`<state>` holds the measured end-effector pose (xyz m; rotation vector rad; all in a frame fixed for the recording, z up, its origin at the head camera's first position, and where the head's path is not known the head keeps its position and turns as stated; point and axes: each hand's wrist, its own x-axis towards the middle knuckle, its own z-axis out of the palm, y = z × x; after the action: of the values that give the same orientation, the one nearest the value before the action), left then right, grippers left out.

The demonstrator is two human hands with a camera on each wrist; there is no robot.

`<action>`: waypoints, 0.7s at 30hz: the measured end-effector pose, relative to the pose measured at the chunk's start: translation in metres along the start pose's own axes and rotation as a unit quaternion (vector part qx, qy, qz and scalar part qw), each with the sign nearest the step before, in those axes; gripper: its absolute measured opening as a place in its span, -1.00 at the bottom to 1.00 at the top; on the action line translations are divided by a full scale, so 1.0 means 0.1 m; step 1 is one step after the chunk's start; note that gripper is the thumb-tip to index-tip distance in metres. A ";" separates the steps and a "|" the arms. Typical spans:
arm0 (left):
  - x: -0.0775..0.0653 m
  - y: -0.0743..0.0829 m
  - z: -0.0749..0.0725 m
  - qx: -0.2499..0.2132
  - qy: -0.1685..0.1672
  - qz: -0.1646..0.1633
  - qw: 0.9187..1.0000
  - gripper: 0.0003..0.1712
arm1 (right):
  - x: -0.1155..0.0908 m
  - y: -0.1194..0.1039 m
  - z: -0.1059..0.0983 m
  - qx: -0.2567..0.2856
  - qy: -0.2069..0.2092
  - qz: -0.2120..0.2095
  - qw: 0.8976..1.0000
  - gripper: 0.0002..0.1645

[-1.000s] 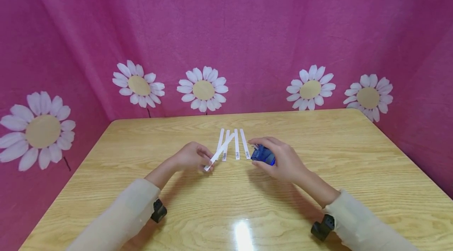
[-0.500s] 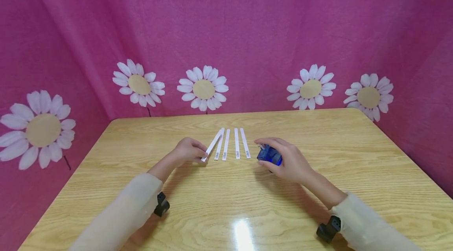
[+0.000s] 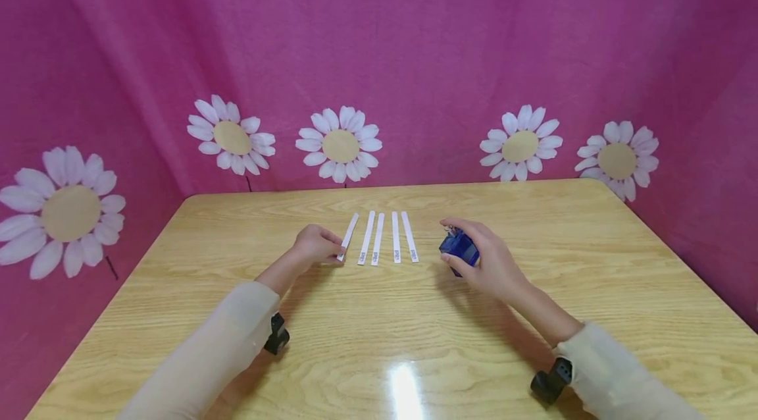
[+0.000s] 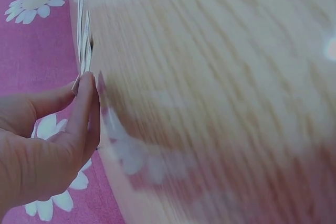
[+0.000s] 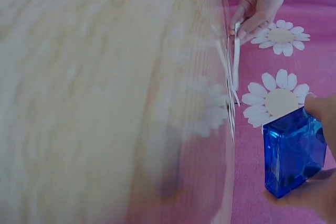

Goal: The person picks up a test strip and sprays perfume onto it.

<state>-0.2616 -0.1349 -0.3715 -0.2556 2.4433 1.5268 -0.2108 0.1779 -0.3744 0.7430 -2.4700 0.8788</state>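
My left hand pinches the near end of a white paper test strip between thumb and fingers, at the left end of a row. In the right wrist view this strip is tilted up from the tabletop. Several more white strips lie to its right, one of them the rightmost strip, with small dark print at their near ends. My right hand grips a blue glass perfume bottle above the table, right of the strips. The bottle's clear blue body shows between thumb and fingers.
A wooden table lies under both hands, its far edge against a pink curtain with daisy prints. Dark wrist cameras sit at both sleeves, such as the right wrist camera.
My left hand has carried its strip leftward, from across the other strips to the left of them. My right hand has shifted right with the bottle, away from the strips.
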 end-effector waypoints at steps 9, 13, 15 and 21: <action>0.01 0.00 -0.01 0.002 0.004 -0.015 1.000 -0.75 | 0.02 0.06 -0.05 0.004 0.027 0.036 0.999 -0.35; 0.02 0.01 0.00 0.002 -0.002 -0.015 1.000 -0.76 | 0.02 0.08 -0.05 0.014 0.037 0.042 0.998 -0.36; 0.02 0.01 0.02 0.003 -0.005 -0.015 1.000 -0.76 | 0.02 0.10 -0.05 0.016 0.043 0.038 0.998 -0.36; 0.02 0.04 0.04 0.011 -0.017 -0.020 1.000 -0.78 | 0.03 0.14 -0.04 0.028 0.054 0.026 0.998 -0.37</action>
<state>-0.2642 -0.1292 -0.3700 -0.2707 2.4126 1.4758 -0.2210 0.1888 -0.3763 0.6356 -2.3875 0.9852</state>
